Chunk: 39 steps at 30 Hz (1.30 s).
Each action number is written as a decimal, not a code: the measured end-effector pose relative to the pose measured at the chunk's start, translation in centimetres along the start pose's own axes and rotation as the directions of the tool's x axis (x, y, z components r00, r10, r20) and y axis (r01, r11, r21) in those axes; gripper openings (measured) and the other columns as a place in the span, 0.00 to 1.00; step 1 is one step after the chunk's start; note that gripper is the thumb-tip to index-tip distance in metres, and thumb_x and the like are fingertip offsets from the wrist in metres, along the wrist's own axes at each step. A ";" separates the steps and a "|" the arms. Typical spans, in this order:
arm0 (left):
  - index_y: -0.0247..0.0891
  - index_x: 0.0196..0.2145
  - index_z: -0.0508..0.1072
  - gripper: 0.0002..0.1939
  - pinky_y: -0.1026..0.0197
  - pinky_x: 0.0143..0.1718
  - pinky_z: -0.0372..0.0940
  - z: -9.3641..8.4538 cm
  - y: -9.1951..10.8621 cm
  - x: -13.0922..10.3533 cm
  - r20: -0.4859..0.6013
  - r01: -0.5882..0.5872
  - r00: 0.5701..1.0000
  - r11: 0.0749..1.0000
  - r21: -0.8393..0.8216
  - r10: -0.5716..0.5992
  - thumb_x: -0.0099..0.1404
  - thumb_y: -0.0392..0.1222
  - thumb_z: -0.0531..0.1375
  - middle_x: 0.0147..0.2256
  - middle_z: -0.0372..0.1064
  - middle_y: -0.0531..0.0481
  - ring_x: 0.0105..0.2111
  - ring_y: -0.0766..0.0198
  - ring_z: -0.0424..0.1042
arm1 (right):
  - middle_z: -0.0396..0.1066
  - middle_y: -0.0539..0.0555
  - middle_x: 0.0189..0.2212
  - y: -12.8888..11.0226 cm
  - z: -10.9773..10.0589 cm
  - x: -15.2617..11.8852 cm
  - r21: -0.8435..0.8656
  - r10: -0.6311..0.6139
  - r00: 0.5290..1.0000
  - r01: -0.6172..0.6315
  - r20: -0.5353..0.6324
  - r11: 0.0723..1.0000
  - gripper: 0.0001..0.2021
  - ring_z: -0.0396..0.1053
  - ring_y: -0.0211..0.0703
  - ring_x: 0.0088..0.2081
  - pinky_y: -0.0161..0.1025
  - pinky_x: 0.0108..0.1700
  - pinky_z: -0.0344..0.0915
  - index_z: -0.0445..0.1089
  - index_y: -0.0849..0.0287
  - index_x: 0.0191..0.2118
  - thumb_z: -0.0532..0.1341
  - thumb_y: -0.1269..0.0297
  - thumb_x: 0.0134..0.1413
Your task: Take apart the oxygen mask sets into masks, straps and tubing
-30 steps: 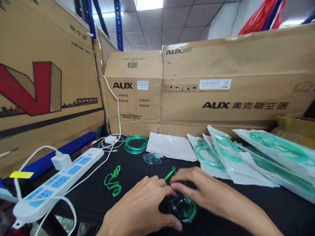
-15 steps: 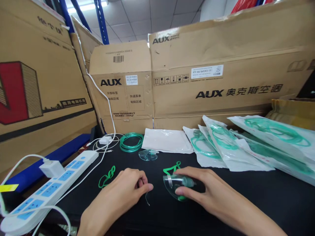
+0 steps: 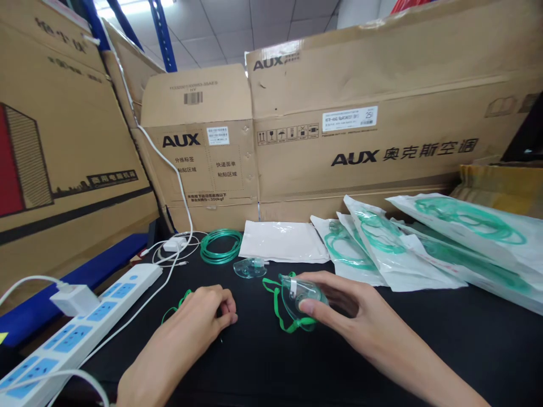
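My right hand is closed around a clear green oxygen mask, thumb on its near face and fingers over the far side. A white metal nose strip shows on the mask, and its green elastic strap loops out to the left. To the left, my left hand hovers low over the black tabletop with thumb and fingers pinched. Only the tip of a thin wire shows beneath it. Behind that hand lies a green elastic strap, partly hidden. A second clear mask rests farther back.
A coil of green tubing lies beside a white packet. Several bagged tubing sets are piled at right. A white power strip with cables runs along the left. Cardboard boxes wall off the back.
My left hand has moved left, and the wire shows less beneath it. My right hand has tilted the mask upward, and its strap now hangs out to the left.
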<state>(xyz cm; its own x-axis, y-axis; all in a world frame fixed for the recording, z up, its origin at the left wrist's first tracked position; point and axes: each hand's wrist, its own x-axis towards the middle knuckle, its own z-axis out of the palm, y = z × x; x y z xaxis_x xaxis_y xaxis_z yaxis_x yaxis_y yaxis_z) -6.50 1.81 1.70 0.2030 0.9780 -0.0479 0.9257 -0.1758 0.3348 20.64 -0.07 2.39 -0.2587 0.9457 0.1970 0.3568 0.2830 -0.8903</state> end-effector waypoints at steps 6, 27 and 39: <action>0.46 0.43 0.78 0.09 0.64 0.36 0.61 0.2 3.3 -1.2 -0.264 -0.296 0.936 0.924 -0.241 0.231 0.71 0.50 0.60 0.38 0.73 0.54 0.34 0.63 0.70 | 0.79 0.52 0.44 -0.2 0.5 0.3 0.177 0.018 1.000 -0.015 -0.019 0.984 0.16 0.77 0.49 0.46 0.41 0.50 0.72 0.76 0.51 0.47 0.68 0.50 0.56; 0.42 0.31 0.73 0.09 0.65 0.35 0.57 1.4 4.5 -0.2 -0.176 -0.365 0.930 0.858 -0.362 0.322 0.71 0.41 0.61 0.31 0.69 0.57 0.33 0.65 0.66 | 0.78 0.52 0.38 0.6 -0.4 0.4 0.078 0.132 0.990 -0.137 0.054 0.988 0.31 0.75 0.49 0.39 0.45 0.44 0.70 0.69 0.54 0.62 0.66 0.45 0.57; 0.51 0.45 0.78 0.11 0.62 0.45 0.61 3.6 6.6 -2.1 -0.185 -0.380 0.925 0.809 -0.449 0.332 0.66 0.39 0.68 0.41 0.75 0.57 0.40 0.63 0.70 | 0.80 0.58 0.46 4.0 4.7 -2.6 0.449 0.177 0.965 -0.074 -0.193 0.890 0.32 0.79 0.55 0.48 0.42 0.47 0.77 0.72 0.58 0.59 0.69 0.44 0.53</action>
<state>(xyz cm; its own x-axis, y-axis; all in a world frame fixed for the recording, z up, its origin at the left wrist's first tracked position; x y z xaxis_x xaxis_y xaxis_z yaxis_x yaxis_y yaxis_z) 0.32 -1.82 0.60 0.4362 0.8669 0.2414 0.5284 -0.4639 0.7111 18.58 -2.12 -3.64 -0.0133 0.9937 0.1115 -0.0665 0.1104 -0.9917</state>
